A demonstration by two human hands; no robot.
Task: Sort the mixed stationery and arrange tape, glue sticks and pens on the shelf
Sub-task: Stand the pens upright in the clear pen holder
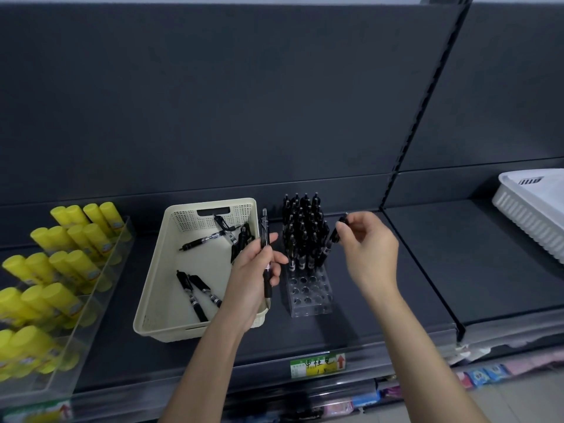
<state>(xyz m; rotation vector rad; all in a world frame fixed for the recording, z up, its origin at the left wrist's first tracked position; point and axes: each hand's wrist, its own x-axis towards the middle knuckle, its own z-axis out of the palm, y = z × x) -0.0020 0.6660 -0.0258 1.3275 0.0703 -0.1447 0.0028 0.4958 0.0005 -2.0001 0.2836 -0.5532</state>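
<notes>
Pens (303, 230), black and standing upright, fill the far rows of a clear holder (309, 296) at the centre of the frame; the near rows of holes are vacant. The holder stands on a dark shelf (412, 285).

Two bare forearms reach up from the bottom edge. The left hand (253, 270), just left of the holder and over the right rim of a cream basket (158, 288), has fingers and thumb curled round an upright pen (266, 254), its clicker end pointing up. More dark pens show just behind its fingers; whether the hand holds them too cannot be told. The right hand (369, 242), right of the holder, is raised with the wrist bent and pinches the top of a tilted pen (334, 236) between thumb and fingertips. That pen's lower end leans in among the standing pens at the holder's right side.

The basket, left of centre, holds loose pens (195, 288): two lying side by side near the front and several more toward the back right corner.

At the left edge, yellow glue sticks (70, 261) lean in rows inside a clear tray (91, 300). A white basket (528, 215) sits at the right edge on the neighbouring shelf section. A green and yellow label (317, 364) is fixed to the shelf's front lip, below the holder.
</notes>
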